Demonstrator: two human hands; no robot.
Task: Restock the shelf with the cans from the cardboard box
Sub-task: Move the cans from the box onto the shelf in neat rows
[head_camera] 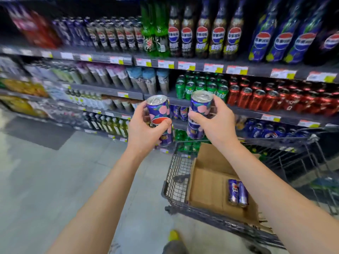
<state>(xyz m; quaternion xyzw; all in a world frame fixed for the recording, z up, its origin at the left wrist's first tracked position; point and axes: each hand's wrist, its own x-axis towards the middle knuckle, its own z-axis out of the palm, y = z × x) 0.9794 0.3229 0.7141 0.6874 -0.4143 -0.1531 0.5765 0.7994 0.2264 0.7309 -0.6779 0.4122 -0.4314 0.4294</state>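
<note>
Purple peach-patterned cans [159,114] upright, one gripped in each hand [145,129].

Supermarket aisle. Grey tiled floor [45,180], glossy, pale glare at far left; darker rectangular mat [39,132] near foot of racking. Dark shelving runs left to right, edges lined with white-yellow price tags [213,67]. Top tier: tall cola bottles [203,33], green soda bottles [155,30]. Lower tier: green cans [201,85], red cans [271,98]. Far left stock blurred. Black wire trolley [178,180] stands on floor at right.
</note>
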